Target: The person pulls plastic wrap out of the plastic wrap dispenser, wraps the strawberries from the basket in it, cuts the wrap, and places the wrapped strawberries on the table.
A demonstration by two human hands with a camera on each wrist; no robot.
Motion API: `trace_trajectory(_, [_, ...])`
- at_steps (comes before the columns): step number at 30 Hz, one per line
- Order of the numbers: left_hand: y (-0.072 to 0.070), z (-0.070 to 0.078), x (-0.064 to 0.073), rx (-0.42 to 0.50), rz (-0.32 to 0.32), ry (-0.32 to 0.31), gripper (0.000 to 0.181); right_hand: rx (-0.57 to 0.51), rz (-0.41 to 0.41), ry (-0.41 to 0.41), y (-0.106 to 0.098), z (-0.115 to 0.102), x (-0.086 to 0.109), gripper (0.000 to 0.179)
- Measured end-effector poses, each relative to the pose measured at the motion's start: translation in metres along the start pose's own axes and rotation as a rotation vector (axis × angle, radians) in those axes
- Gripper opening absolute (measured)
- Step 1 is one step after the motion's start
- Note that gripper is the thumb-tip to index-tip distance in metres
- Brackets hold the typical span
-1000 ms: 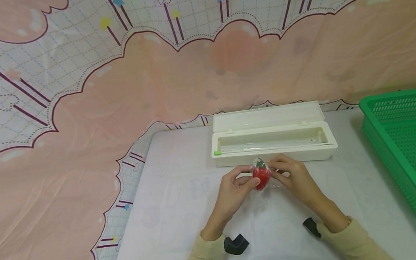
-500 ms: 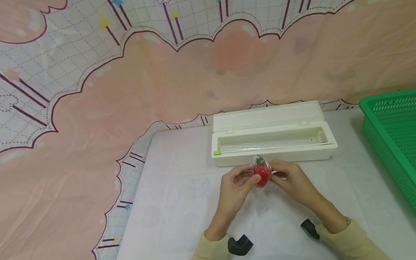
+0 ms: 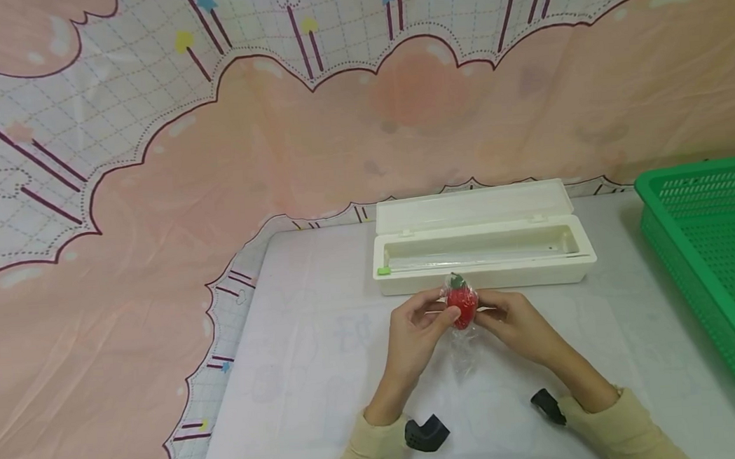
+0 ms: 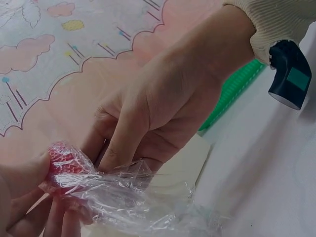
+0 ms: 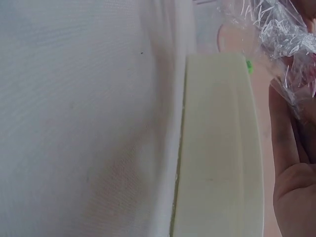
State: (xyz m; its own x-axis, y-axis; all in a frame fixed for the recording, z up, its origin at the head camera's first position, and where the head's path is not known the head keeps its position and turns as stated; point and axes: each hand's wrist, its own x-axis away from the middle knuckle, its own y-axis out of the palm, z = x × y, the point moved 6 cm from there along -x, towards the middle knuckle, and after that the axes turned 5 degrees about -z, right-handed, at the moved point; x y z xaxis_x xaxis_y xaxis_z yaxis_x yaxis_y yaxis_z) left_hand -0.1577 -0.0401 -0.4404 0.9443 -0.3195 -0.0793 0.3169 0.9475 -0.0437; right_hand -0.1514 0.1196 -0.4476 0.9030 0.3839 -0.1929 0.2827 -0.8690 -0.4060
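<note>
A red strawberry [image 3: 462, 306] with a green top, wrapped in clear cling film, is held up just in front of the white box. My left hand [image 3: 415, 335] grips it from the left, thumb on its front and fingers behind. On the other side, the bent fingers of my right hand [image 3: 518, 322] pinch the film close against the fruit. Loose cling film [image 3: 464, 357] hangs below in a crumpled tail, which spreads wide across the left wrist view. Some right fingertips are hidden behind the strawberry and film. The right wrist view shows bunched film [image 5: 286, 29] by my right hand [image 5: 296, 182].
Behind the hands stands a long white cling film box [image 3: 484, 278], lid [image 3: 473, 207] raised, with a green slide cutter [image 3: 384, 270] at its left end. A green perforated basket [image 3: 700, 293] is at right on the white table [image 3: 300, 374]. Patterned cloth hangs behind.
The strawberry has risen slightly and its green top now points up. My right fingers have come in close against its right side. The loose film now hangs straight below it.
</note>
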Motion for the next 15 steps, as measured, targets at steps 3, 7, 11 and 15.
trace_trajectory(3, [-0.0013,0.0002,-0.0002,-0.054,0.015,0.026,0.03,0.004,0.002,0.002,0.0004,0.0002,0.0002,0.032])
trace_trajectory(7, [-0.0043,0.0011,0.0001,-0.089,0.046,0.046,0.028,0.015,0.028,-0.004,-0.001,-0.001,0.0011,0.03])
trace_trajectory(11, [-0.0065,0.0017,0.0003,-0.016,0.043,0.045,0.03,-0.003,0.056,-0.007,-0.0027,-0.0028,0.0026,0.025])
trace_trajectory(15, [-0.0076,0.0023,-0.0005,0.044,0.033,0.041,0.033,-0.055,0.047,0.016,-0.0021,-0.0032,0.0034,0.026])
